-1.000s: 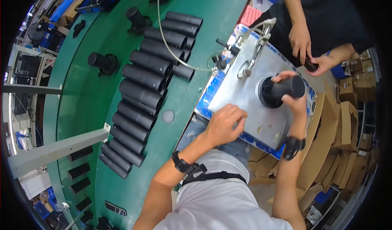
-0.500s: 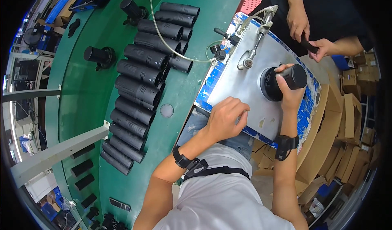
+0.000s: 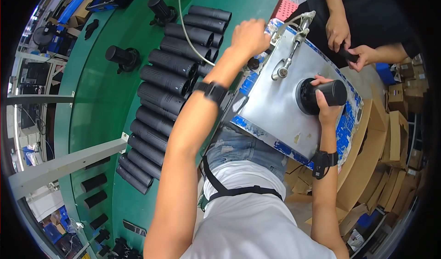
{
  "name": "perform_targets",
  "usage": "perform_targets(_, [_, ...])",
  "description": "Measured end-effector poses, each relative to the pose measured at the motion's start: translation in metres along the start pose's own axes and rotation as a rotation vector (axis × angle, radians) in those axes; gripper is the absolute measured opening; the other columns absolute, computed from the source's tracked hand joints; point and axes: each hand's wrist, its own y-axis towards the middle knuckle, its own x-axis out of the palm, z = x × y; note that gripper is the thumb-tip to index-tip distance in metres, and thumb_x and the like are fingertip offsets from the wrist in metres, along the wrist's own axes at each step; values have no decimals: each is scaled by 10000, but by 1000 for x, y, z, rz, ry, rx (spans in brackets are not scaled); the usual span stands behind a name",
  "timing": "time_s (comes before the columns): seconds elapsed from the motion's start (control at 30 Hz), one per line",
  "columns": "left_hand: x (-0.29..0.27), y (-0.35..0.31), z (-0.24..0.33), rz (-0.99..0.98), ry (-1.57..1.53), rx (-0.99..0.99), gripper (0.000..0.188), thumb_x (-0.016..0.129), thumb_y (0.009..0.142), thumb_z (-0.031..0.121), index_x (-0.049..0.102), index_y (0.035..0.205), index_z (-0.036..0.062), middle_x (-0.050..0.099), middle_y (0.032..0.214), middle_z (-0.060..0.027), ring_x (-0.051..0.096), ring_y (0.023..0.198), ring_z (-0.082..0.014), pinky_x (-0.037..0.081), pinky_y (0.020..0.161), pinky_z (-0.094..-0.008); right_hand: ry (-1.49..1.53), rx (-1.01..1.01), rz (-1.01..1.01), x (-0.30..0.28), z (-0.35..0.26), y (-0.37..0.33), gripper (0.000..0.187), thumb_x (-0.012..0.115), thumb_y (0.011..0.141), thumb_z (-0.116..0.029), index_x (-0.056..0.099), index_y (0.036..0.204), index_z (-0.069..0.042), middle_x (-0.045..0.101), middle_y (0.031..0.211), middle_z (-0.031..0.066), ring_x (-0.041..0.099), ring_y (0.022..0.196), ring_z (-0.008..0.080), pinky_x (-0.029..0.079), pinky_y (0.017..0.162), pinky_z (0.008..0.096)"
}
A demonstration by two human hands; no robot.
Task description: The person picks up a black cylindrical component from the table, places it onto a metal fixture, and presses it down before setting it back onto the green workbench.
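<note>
My right hand [image 3: 326, 109] is wrapped around a black cylinder [image 3: 336, 92], tilted up from a round black base [image 3: 308, 96] on a bare metal plate [image 3: 280, 116]. My left hand [image 3: 250, 38] reaches across to the plate's far left corner, its fingers curled over the spot where a black lever handle showed earlier. That handle is hidden under the fingers. Just beyond, a metal toggle clamp with a rod [image 3: 290, 52] is fixed to the plate. Several black ribbed tubes [image 3: 167, 63] lie in a row on the green bench [image 3: 142, 29], left of my left forearm.
Another person's hands [image 3: 347, 45] hold a small black piece beyond the plate. Two black cylinders on bases [image 3: 120, 59] stand far left. A thin hose [image 3: 183, 29] hangs over the tubes. A grey metal bar [image 3: 69, 165] crosses the left side. Cardboard boxes [image 3: 395, 137] stack at right.
My left hand has moved forward and left, from above my lap to the plate's far corner. My right hand keeps its hold on the cylinder. The view has shifted slightly.
</note>
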Motion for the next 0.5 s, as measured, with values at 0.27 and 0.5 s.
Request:
perform_targets(0.27, [26,17,-7,-532,109,-285,473,409,894,358,661,1140,40,595,1235,-210,560,1158,-368,431,991,-415,40,21,31,-9,3,-5,256,622,775,-103,571,1005,-4,657,931,96,612,984,230,422,974,391])
perform_targets(0.5, [22,-7,-58,-393,-99,-211,605,411,909,496,589,1230,14,563,1245,-262,519,1188,-400,397,1021,-442,53,13,59,10,-10,0,202,631,789,11,577,982,-7,668,883,117,630,851,203,485,839,320])
